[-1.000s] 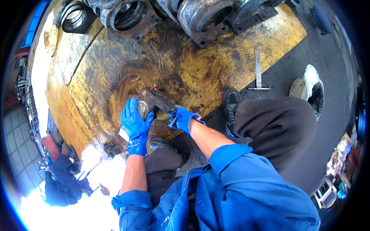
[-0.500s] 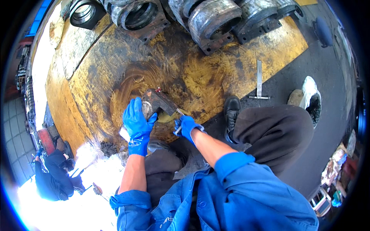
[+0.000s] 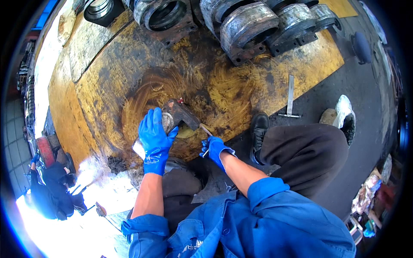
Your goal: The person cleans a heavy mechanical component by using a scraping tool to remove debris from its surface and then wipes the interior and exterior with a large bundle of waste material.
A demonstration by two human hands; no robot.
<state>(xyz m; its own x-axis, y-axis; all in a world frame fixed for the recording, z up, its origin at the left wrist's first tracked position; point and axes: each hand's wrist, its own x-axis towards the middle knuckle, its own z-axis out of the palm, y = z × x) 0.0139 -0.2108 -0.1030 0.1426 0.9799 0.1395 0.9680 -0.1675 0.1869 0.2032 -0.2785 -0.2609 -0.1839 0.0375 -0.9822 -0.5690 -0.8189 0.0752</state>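
On the stained yellow board lies a dark, greasy angled metal part [image 3: 186, 116] with a round, lighter face and a small red spot at its top. My left hand [image 3: 155, 135], in a blue glove, rests against the round face with fingers stretched and thumb apart. A white piece [image 3: 138, 148], perhaps a rag, shows beside that palm. My right hand [image 3: 216, 150], gloved too, is closed round a slim metal rod-like tool [image 3: 205, 129]. The tool's tip is at the part's right corner; whether it touches cannot be made out. Its other end shows below the fingers.
Several heavy ring-shaped metal housings [image 3: 249, 28] stand along the board's far edge. A T-shaped metal tool [image 3: 290, 96] lies on the dark floor to the right, near a white bag [image 3: 343, 107]. Another person [image 3: 51, 191] crouches at the far left beside bright glare.
My right hand has shifted slightly right and toward me with the tool. The left hand stays against the metal part. The whole view has moved a little.
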